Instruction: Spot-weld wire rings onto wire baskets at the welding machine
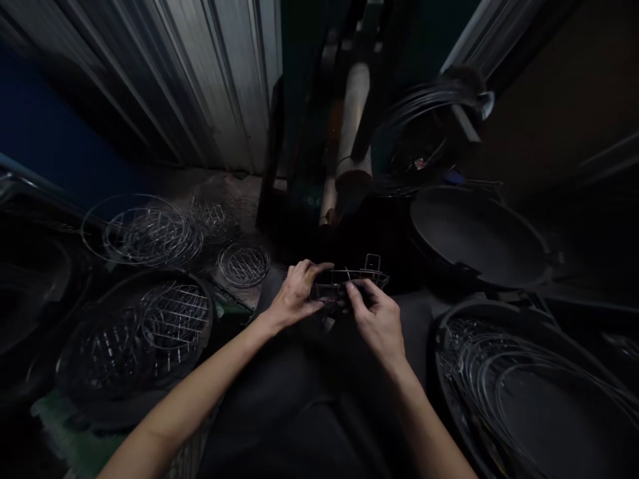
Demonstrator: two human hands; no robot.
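Observation:
Between my hands, in front of my lap, is a small round wire basket [344, 272] with a loop standing up at its right side. My left hand [299, 293] grips its left side, thumb below and fingers above. At the front of the rim, my right hand [375, 313] pinches a short thin wire [348, 273] that sticks up between thumb and fingers. Dark shadow hides the basket's lower part. Just beyond it stands a machine with a thick metal cylinder [355, 126] that points toward me.
Round wire grids [244, 263] and large wire rings [144, 229] lie on the floor at left. A black tub [207, 293] holds more grids. At right, one black tub [442, 352] contains wire hoops; behind it is another wide tub [479, 236]. A wire coil [429, 100] hangs by the machine.

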